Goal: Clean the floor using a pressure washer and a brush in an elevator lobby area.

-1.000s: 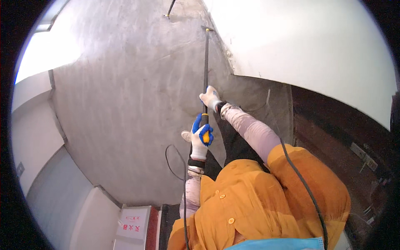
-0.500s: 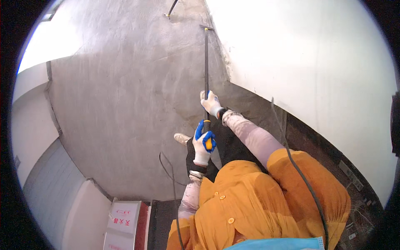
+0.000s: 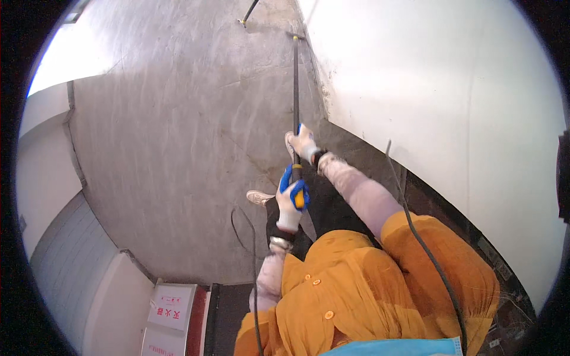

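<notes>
I hold a long dark pole [image 3: 295, 95] that runs away from me across the grey concrete floor [image 3: 178, 136], its far end close to the foot of a white wall [image 3: 427, 89]. My left hand [image 3: 292, 196], in a white and blue glove, grips the pole's yellow-and-black handle end. My right hand [image 3: 303, 142], also gloved, is closed around the shaft a little farther along. My orange shirt [image 3: 368, 285] fills the lower part of the view. One light shoe [image 3: 259, 197] shows beside my left hand.
A thin black cable [image 3: 424, 249] runs over my right shoulder and another cable [image 3: 252, 237] loops on the floor at my left. A white and red box [image 3: 172, 317] stands at the lower left beside a pale wall [image 3: 65, 261]. A dark rod tip [image 3: 249, 12] lies at the far top.
The view has swung so the white wall fills more of the right side. Both hands stayed on the pole, which sits slightly lower and more central in the frame.
</notes>
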The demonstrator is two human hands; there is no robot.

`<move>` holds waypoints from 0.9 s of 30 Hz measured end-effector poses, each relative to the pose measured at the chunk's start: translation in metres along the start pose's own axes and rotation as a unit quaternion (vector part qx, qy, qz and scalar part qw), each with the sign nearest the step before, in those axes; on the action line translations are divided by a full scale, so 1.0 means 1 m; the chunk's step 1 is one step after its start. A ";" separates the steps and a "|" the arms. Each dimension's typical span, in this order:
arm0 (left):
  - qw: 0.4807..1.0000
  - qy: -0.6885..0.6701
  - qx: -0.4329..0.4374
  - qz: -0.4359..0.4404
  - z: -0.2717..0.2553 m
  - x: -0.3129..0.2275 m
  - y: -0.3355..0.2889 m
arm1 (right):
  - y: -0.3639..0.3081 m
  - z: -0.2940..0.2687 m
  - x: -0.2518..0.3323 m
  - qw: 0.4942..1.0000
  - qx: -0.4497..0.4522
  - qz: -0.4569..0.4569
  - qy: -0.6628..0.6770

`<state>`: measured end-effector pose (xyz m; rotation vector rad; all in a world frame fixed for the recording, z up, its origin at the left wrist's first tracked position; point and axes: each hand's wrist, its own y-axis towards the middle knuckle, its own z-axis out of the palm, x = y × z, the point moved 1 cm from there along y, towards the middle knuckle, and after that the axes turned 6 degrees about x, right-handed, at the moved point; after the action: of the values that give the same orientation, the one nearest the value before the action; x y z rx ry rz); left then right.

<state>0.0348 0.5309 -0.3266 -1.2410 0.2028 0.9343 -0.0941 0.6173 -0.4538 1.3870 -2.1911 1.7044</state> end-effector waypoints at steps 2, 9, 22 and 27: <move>0.995 0.080 0.017 0.053 0.003 -0.010 0.020 | 0.019 -0.014 0.028 1.000 -0.001 0.022 -0.016; 0.999 0.009 -0.037 0.016 0.004 0.010 -0.029 | -0.049 -0.002 -0.007 0.995 -0.037 -0.043 0.077; 0.998 0.057 0.021 0.036 0.008 -0.033 0.034 | 0.040 -0.017 0.025 0.998 0.026 0.008 0.060; 0.999 -0.025 -0.005 -0.028 0.011 -0.014 0.003 | 0.002 -0.012 -0.002 0.997 0.020 0.023 0.071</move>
<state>0.0202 0.5341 -0.3165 -1.2252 0.1231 0.9184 -0.1001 0.6278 -0.4519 1.1905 -2.1397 1.8102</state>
